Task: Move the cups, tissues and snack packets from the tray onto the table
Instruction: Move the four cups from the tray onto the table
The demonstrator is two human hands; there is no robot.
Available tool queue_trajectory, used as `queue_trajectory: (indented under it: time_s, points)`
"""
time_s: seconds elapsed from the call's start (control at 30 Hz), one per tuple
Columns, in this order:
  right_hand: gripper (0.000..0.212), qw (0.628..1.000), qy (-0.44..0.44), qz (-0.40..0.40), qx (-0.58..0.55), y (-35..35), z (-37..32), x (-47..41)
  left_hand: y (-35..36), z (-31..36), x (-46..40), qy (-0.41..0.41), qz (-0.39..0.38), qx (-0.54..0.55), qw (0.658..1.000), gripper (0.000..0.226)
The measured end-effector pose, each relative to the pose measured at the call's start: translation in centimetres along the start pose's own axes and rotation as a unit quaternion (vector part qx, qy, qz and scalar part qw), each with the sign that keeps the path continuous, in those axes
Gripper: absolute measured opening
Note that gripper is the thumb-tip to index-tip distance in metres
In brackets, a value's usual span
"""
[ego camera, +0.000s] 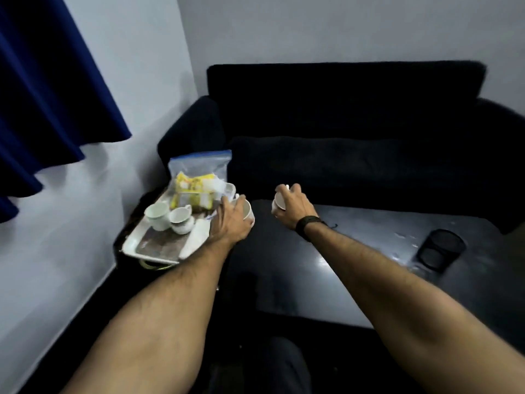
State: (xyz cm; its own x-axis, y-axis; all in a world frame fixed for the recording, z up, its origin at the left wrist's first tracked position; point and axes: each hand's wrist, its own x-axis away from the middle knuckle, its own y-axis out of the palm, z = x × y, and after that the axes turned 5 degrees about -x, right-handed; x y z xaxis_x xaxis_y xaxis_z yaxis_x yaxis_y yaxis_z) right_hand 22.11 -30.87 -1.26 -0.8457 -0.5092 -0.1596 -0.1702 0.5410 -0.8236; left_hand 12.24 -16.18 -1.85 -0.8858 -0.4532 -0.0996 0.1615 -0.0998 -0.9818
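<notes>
Cups (247,212) held past tray (133,243) edge.

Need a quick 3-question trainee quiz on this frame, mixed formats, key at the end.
1. True or false: both the left hand and the right hand hold a white cup.
2. How many cups sit on the tray?
3. The clear zip bag of snack packets is: A) on the black table B) on the tray C) on the sofa

Key: 1 true; 2 two; 3 B
</notes>
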Motion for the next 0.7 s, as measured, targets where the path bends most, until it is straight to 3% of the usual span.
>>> queue_trajectory:
  time_s: [0.33,0.7]
  points:
    - [0.044,0.991,0.133,-0.012,0.026,-3.3,15.8,4.9,9.1,13.9,1.9,0.061,-0.119,0.034,0.99,0.058]
    - [0.045,0.986,0.146,-0.082,0.008,0.8,22.2,5.2,15.1,18.1,1.2,0.062,-0.159,0.025,0.985,0.062]
